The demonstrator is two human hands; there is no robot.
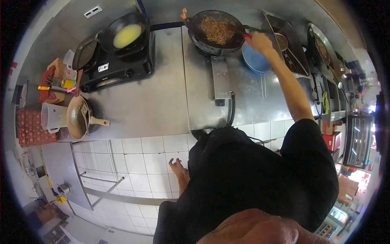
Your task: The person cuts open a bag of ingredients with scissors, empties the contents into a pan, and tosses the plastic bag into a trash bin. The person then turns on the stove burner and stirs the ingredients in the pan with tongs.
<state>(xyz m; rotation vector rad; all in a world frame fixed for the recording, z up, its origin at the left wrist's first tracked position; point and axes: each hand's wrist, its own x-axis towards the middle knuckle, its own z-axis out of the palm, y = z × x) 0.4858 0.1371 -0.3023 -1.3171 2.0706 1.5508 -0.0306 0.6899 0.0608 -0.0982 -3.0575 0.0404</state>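
Note:
My right hand [260, 42] is closed around a red-handled cooking utensil [247, 36], which reaches into a dark wok [197, 34] from the right. The utensil's head is hidden by brown, shredded-looking food [217, 29], possibly noodles. Flames [184, 14] show at the wok's left rim. Below my right hand sits a blue round bowl or strainer [256, 60] with a thin wire handle. My left hand [178, 167] hangs low beside my body, away from the counter, its fingers loosely bent and apart, holding nothing.
A black stove [122, 67] at left bears a pan of yellow liquid [127, 35] and a darker pan [86, 55]. Nearby are a light pan [75, 118], a clear jug [53, 117] and red egg trays [32, 128]. A burner box [220, 79] and metal trays [286, 26] occupy the right.

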